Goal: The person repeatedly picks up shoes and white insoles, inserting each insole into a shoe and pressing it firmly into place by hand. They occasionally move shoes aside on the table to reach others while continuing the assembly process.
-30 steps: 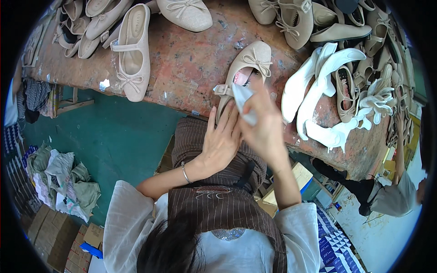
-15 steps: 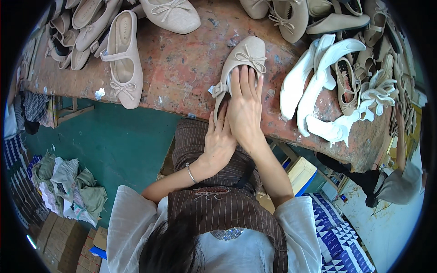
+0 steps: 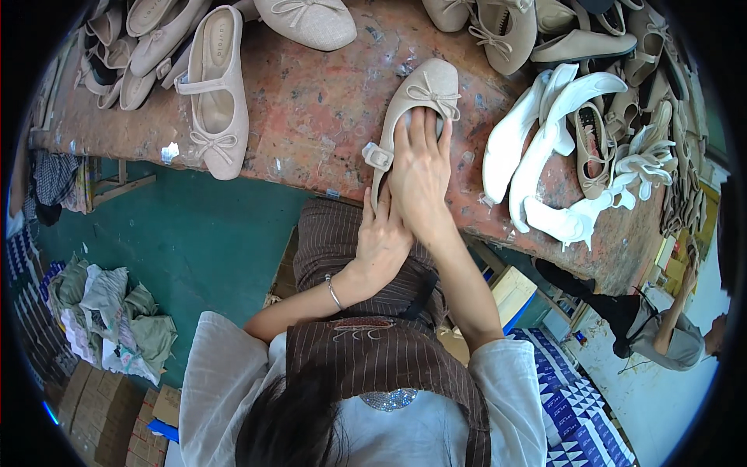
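Shoe in hand (image 3: pixel 429 76), beige w/ bow & side buckle (image 3: pixel 379 158), lies near the mid of the near edge of the table (image 3: pixel 303 117), toe twd the far edge, heel end at the near one. L to R: a pile of beige shoes (image 3: pixel 159 45) sits at the surface's far L corner; just beside it a strap shoe (image 3: pixel 214 83) has its toe jutting past the near edge, pale insole (image 3: pixel 223 39) lying inside, so that one looks abt done within. Next, twd the far edge, another bow shoe (image 3: pixel 311 27), partly out of view, inside can't be seen. L hand (image 3: pixel 385 243) is at the heel end of the shoe in hand, fingers reaching fwd, slightly bent; R hand overlaps it, so can't tell if it grips. R hand (image 3: pixel 420 179) is flat, fingers straight & close, tips down in the opening, no visible hold on anything. Outside: bow & buckle are on; inside: mostly covered, can't confirm the insole's in place, so prob. partway. R of that, white curved pieces (image 3: pixel 502 156) lie nr the near edge; then a small bow shoe (image 3: pixel 597 187), pink/dark inside, no pale insole visible, i.e. apparently not done. More shoes (image 3: pixel 583 47) crowd the far R corner, also apparently left to do.
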The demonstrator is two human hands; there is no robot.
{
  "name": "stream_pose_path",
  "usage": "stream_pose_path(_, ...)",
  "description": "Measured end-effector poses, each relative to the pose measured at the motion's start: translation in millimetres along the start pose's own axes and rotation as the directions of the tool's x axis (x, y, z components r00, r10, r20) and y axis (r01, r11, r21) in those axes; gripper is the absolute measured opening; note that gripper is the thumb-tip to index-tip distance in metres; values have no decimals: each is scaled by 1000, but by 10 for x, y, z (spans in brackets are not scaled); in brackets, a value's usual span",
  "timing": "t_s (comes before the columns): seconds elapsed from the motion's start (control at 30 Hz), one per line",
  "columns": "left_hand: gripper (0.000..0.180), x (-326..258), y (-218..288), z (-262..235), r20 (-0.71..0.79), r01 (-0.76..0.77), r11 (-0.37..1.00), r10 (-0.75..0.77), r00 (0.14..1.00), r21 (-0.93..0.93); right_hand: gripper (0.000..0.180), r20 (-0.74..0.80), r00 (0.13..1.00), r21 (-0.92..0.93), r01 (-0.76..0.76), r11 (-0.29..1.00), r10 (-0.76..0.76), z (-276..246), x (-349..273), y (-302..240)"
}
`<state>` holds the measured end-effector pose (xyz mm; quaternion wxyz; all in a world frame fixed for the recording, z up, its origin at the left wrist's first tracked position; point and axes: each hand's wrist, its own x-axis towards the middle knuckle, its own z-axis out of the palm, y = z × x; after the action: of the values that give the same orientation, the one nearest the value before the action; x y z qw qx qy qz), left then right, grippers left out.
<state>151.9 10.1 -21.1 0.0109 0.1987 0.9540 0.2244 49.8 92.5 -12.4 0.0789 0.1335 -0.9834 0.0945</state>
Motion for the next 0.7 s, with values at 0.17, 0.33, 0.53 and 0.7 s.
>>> stream_pose_path(0.17,47,79,-23,-36,37,-35,995,32,999,91,24,43,999,-68,-23,997,26,-49,214,170)
stream_pose_path(0.33,52,-57,-33,78,12,13,1000,-13,1000,-2,64,142,989,-44,-35,998,41,-157,-259,-129)
stream_pose_path(0.53,46,13,-61,-19,64,-11,1000,10,998,7,64,88,990,-52,-108,993,113,-113,15,-30)
stream_pose_path(0.7,46,-7,-78,3,-46,-38,989,32,998,-143,48,38,999,0,32,999,-32,-177,-207,-159)
